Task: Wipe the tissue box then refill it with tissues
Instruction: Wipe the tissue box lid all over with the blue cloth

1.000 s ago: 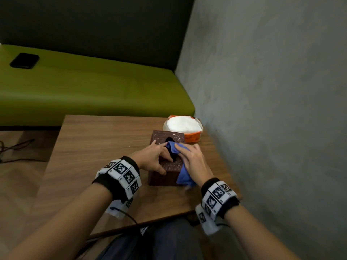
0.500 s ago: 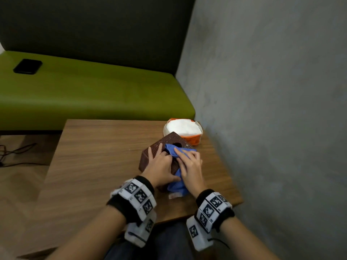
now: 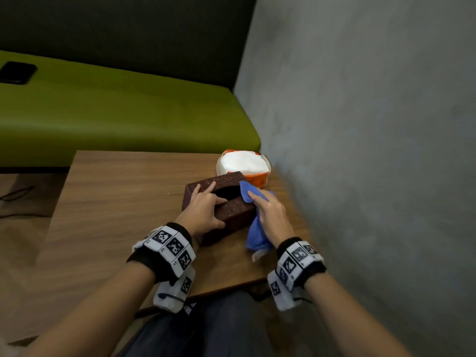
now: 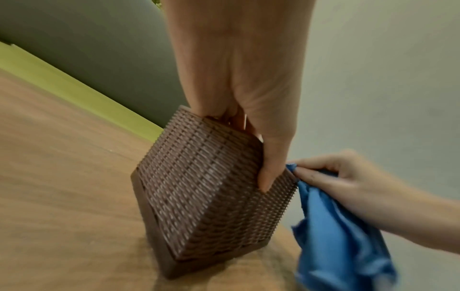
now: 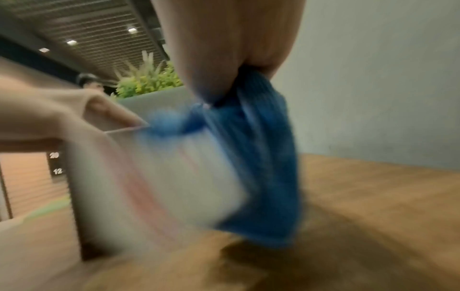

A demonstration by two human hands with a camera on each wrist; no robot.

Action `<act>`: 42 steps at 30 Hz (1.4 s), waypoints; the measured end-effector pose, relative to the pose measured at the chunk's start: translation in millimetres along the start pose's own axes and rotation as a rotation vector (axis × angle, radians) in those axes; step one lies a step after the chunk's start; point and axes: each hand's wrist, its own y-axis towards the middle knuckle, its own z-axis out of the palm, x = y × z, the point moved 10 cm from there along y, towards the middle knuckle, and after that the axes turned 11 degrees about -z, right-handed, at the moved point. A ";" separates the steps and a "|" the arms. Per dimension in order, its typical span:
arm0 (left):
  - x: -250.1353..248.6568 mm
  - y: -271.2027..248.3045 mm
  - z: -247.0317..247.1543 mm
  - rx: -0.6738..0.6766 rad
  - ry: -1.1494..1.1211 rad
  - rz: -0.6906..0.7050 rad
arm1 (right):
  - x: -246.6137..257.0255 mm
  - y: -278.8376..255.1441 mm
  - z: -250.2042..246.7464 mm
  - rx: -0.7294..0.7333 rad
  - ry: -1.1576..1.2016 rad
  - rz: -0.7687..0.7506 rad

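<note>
Blue cloth point(image 3: 253, 229) is bunched in my right hand point(image 3: 271, 217), pressed against the right end of the brown woven tissue box point(image 3: 231, 213) at frame centre. My left hand point(image 3: 203, 215) clamps the box, fingers over its top, thumb on the near side. Behind it, the tissue pack point(image 3: 243, 164) sits on the wooden table point(image 3: 116, 197) by the wall.
</note>
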 end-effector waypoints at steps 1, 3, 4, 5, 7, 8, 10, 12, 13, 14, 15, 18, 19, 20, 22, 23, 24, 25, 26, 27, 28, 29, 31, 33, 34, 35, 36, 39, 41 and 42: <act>0.1 1.1 -1.3 -0.005 0.001 -0.002 | 6.2 4.2 3.1 0.007 -0.014 -0.008; 3.1 1.6 -2.2 0.003 -0.021 -0.002 | 43.3 -3.3 17.2 0.066 -0.005 -0.118; 4.3 1.1 -2.0 0.011 -0.033 -0.001 | 58.0 -14.3 25.0 0.101 0.014 -0.183; 4.6 0.8 -1.6 0.021 -0.039 0.000 | 62.3 -21.7 26.0 0.109 0.020 -0.223; 0.3 -3.4 0.0 0.043 -0.020 0.006 | 41.6 -17.5 16.2 0.104 0.010 -0.192; -1.9 -5.7 -1.4 0.042 -0.012 0.003 | 22.0 -8.9 12.2 0.093 0.004 -0.124; -3.1 -8.5 -4.0 0.041 -0.006 -0.024 | 8.9 6.4 6.6 0.068 -0.005 -0.026; -1.7 -5.9 -4.8 0.037 -0.011 -0.016 | 34.9 5.6 15.1 0.093 -0.020 -0.051; -0.4 -3.5 -4.9 0.037 -0.018 0.001 | 51.6 -2.2 22.0 0.125 -0.026 -0.114; 1.0 -2.2 -4.6 0.044 -0.021 0.018 | 62.3 -11.9 25.7 0.149 0.003 -0.174; 3.6 -0.9 -1.9 0.059 -0.014 0.024 | 63.1 -19.7 22.5 0.157 0.027 -0.216; 10.0 2.6 3.1 0.099 0.038 -0.013 | 15.5 -10.1 6.2 0.136 0.025 -0.096; 11.9 3.4 3.6 0.108 0.046 -0.033 | 7.0 -2.7 2.6 0.116 0.015 -0.060; 13.0 4.2 3.7 0.114 0.051 -0.041 | 9.3 1.7 3.8 0.111 0.002 -0.048; 12.2 4.6 1.0 0.104 0.054 -0.028 | 36.0 -5.9 16.8 0.159 -0.021 -0.103; 11.6 5.4 -1.7 0.096 0.059 -0.013 | 50.1 -14.7 22.6 0.183 -0.022 -0.164; 10.9 5.4 -3.6 0.096 0.067 -0.001 | 56.9 -24.1 22.7 0.196 -0.007 -0.223; 11.2 4.9 -3.7 0.103 0.077 0.002 | 54.0 -29.0 17.5 0.192 0.002 -0.251; 11.8 4.8 -3.9 0.114 0.087 -0.003 | 43.8 -25.3 10.9 0.179 0.004 -0.229; 13.3 3.7 -2.2 0.135 0.100 -0.017 | 29.5 -18.0 5.9 0.156 -0.005 -0.183; 14.1 2.8 0.1 0.164 0.112 -0.026 | 17.1 -9.2 2.3 0.137 -0.023 -0.137; 13.8 1.1 1.7 0.189 0.125 -0.024 | 12.4 -2.6 2.1 0.132 -0.032 -0.111; 14.3 2.6 -1.9 0.208 0.164 0.005 | 25.3 -4.2 8.5 0.153 -0.044 -0.131; 14.0 8.2 -9.9 0.211 0.289 0.054 | 54.0 -22.9 9.3 0.158 -0.061 -0.262; 13.5 10.6 -11.0 0.217 0.385 0.071 | 64.6 -32.9 4.5 0.142 -0.047 -0.328; 11.3 12.2 -9.9 0.229 0.464 0.066 | 69.0 -36.9 1.1 0.134 -0.034 -0.365; 6.4 12.1 -6.0 0.247 0.498 0.045 | 67.8 -36.3 -1.2 0.136 -0.030 -0.354; -13.8 -0.1 15.8 0.236 0.269 -0.058 | 28.5 -17.3 -3.1 0.061 -0.004 -0.145; -18.7 -10.0 19.7 0.039 0.083 -0.086 | 10.0 -15.7 0.1 0.031 -0.015 -0.040; -17.9 -14.5 16.3 -0.080 0.034 -0.095 | 10.5 -18.4 3.9 0.031 -0.023 -0.037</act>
